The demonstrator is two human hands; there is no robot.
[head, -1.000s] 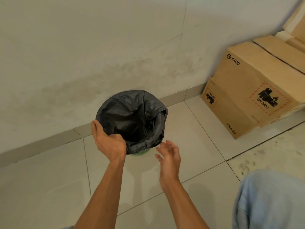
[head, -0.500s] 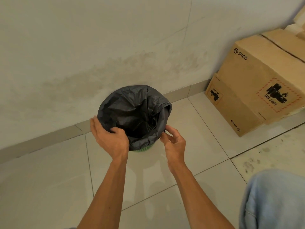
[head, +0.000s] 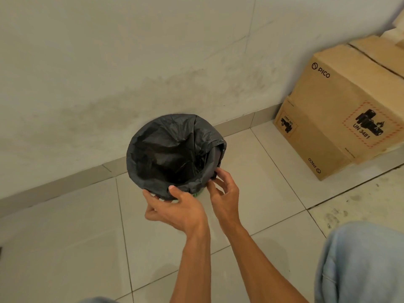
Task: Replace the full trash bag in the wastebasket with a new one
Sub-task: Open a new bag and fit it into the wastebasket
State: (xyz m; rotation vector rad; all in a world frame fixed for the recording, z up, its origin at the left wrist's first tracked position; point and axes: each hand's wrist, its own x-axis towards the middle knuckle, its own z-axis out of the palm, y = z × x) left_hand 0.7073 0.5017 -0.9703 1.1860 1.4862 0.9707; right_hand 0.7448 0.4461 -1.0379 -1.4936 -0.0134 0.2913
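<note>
Black bag (head: 166,145) sits draped over the green basket (head: 197,194) on the floor (head: 65,237) right by the wall, left hand (head: 175,208) curled round its near rim with thumb on top, right hand (head: 225,193) pinching the bag's right-side edge.

trash bag (head: 166,147): thin crinkled plastic | boxes (head: 341,119): matt cardboard | floor (head: 65,248): glossy tile
</note>
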